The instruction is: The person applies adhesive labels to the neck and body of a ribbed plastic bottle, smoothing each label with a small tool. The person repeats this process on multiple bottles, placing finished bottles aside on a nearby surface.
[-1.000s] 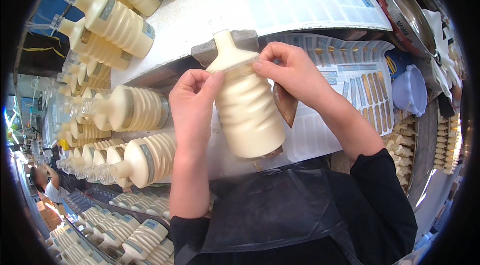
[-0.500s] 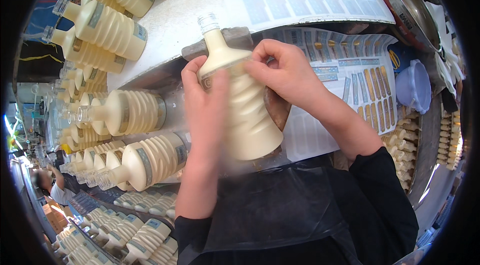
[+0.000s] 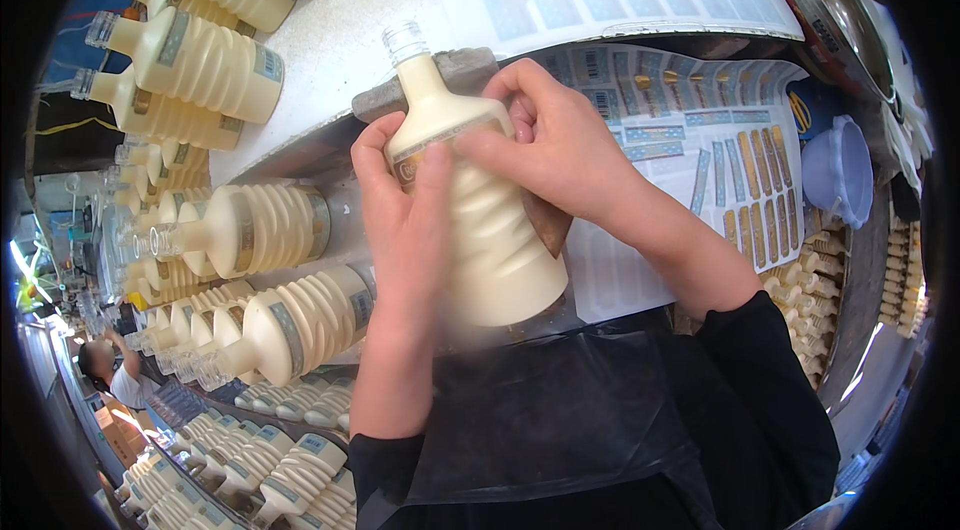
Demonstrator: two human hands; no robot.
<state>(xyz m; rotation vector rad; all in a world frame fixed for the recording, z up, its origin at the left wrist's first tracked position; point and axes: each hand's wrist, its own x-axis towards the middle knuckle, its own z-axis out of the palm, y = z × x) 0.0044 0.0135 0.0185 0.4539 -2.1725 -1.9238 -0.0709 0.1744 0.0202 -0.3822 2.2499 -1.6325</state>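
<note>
Bottle [image 3: 505, 265], cream and ribbed, lies tilted mid-view, neck across grey block [image 3: 372, 102], likely to check rolling. Left hand [image 3: 400, 205] part-curled, fingers and thumb gripping its shoulder, presumably to steady it. Right hand [image 3: 555, 140]: fingers bent, thumb pressed on label strip [image 3: 408, 164]; whether pinching, can't tell. Neck clear, body opaque: contents hidden. Blue bucket [image 3: 843, 180]: contents also unclear.

Here's the cream bottle [image 3: 505, 265], satin-smooth over its moulded ridges, its mouth [image 3: 404, 42] gleaming clear and glassy! There's a rough, matt grey block [image 3: 372, 103]. The paper label sheet [image 3: 615, 275] shines, its gold strips [image 3: 766, 170] glinting like foil. Smooth lilac plastic bucket [image 3: 838, 170], polished metal pan [image 3: 845, 15], sleek, creased black apron [image 3: 550, 430]!
</note>
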